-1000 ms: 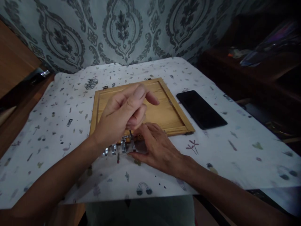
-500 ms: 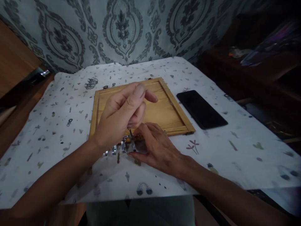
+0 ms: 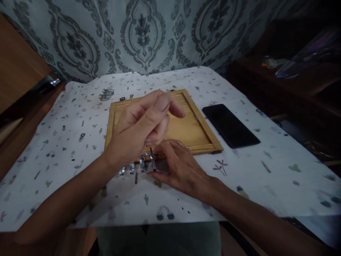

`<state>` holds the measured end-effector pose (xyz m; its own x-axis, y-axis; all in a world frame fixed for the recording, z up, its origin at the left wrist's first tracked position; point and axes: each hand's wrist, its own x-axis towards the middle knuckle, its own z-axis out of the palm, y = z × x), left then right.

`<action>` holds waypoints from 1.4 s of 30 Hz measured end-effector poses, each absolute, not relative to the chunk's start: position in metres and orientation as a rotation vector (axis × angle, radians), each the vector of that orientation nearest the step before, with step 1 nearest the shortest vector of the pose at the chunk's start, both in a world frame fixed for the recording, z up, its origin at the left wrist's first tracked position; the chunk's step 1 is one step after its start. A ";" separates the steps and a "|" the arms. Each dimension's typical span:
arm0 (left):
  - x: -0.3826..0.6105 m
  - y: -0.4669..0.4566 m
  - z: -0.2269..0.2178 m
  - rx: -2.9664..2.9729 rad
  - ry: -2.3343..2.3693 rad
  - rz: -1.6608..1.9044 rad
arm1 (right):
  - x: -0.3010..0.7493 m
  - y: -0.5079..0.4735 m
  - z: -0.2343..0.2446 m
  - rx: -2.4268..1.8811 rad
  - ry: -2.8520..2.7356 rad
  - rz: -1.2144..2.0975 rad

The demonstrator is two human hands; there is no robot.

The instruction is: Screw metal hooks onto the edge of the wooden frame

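Observation:
A shallow wooden panel (image 3: 183, 124) with a raised frame lies on the table. Along its near edge stand several shiny curved metal clips (image 3: 142, 163), partly hidden by my hands. My left hand (image 3: 145, 122) is closed in a fist above that edge. Out of its underside comes a thin metal shaft (image 3: 151, 150), pointing down at the clips; it looks like a screwdriver, its handle covered by my fingers. My right hand (image 3: 177, 165) grips round the rightmost metal clip at the panel's edge, thumb in front and fingers behind.
A black smartphone (image 3: 231, 125) lies right of the panel. A cluster of metal rings or clips (image 3: 106, 94) sits at the far left of the patterned white tablecloth (image 3: 263, 192). Dark furniture (image 3: 301, 92) stands on the right, wooden furniture (image 3: 21, 67) on the left.
The whole view has shifted slightly, with the table and panel a little farther right and lower. Both hands keep nearly the same hold at the clips.

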<state>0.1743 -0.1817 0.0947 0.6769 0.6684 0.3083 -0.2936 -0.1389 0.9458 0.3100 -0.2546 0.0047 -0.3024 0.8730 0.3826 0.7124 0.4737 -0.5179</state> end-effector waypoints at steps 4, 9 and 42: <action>0.171 -0.185 0.106 1.533 0.352 0.954 | 0.311 -0.255 0.002 -1.326 -2.082 0.361; 0.170 -0.184 0.109 1.515 0.368 0.961 | 0.311 -0.255 -0.001 -1.318 -2.088 0.337; 0.175 -0.180 0.090 1.503 0.317 0.808 | 0.310 -0.254 0.006 -1.333 -2.105 0.304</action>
<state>0.1751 -0.1796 0.0897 0.7088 0.6435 0.2890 -0.2752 -0.1250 0.9532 0.3099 -0.2541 0.0055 -0.2972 0.8765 0.3787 0.7335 0.4635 -0.4971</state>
